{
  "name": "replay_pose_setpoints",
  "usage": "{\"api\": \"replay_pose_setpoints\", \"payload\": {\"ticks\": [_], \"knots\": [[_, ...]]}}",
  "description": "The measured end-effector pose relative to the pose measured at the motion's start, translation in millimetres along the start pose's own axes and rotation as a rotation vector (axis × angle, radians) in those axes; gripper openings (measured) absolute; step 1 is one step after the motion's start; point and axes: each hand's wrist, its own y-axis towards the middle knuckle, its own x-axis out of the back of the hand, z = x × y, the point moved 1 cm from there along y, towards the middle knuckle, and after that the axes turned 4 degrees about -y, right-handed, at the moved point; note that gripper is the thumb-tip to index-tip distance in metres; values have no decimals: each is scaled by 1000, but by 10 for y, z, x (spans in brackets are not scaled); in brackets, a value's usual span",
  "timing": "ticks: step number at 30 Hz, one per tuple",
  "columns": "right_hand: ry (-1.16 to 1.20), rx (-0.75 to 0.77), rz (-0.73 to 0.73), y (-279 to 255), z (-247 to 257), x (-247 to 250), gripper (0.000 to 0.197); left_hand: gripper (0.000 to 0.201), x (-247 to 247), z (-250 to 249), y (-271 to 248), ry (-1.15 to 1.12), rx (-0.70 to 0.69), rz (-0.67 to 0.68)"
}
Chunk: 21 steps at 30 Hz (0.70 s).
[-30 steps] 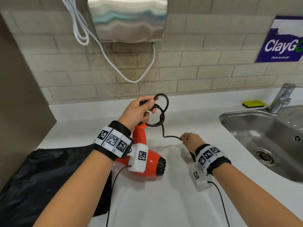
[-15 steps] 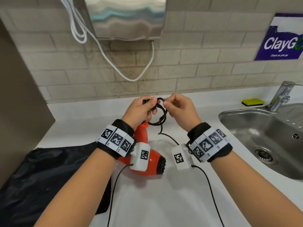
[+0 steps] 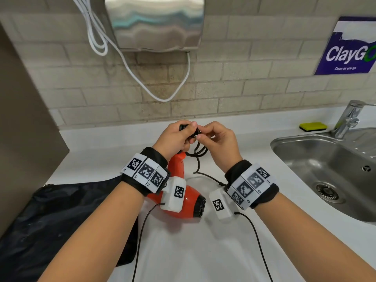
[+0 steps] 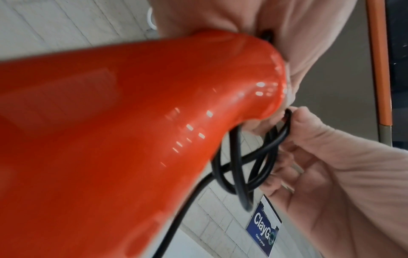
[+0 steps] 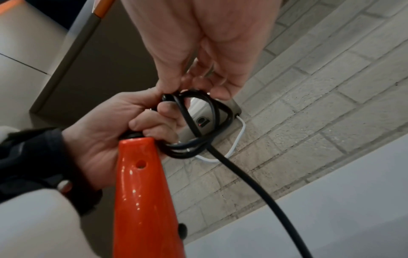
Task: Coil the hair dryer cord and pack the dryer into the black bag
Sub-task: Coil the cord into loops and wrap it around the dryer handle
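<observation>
The orange-red hair dryer (image 3: 188, 202) rests nozzle-down on the white counter (image 3: 203, 251), its handle pointing up and away from me. My left hand (image 3: 188, 130) grips the handle's top end and the black cord (image 3: 200, 153) looped there. In the right wrist view the left hand (image 5: 114, 125) wraps the handle tip (image 5: 143, 183) and the cord loops (image 5: 198, 122). My right hand (image 3: 200, 133) pinches the cord at the top of the coil, touching the left hand. A loose cord tail trails to the counter. The black bag (image 3: 61, 216) lies flat at the left, partly under my left forearm.
A steel sink (image 3: 325, 159) with a faucet (image 3: 348, 119) and a yellow sponge (image 3: 313, 126) is at the right. A wall hand dryer (image 3: 154, 21) with a white cable (image 3: 162, 96) hangs above. A brown panel (image 3: 24, 129) bounds the left.
My right hand left the counter with the cord and rose to meet the left hand, laying another loop on the coil. The loose cord on the counter has shortened.
</observation>
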Motion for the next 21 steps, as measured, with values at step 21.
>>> {"api": "replay_pose_setpoints", "payload": {"ticks": [21], "knots": [[-278,-151,318,-19,-325,119,32,16,152,-38,-65,-73,29,-33]]}}
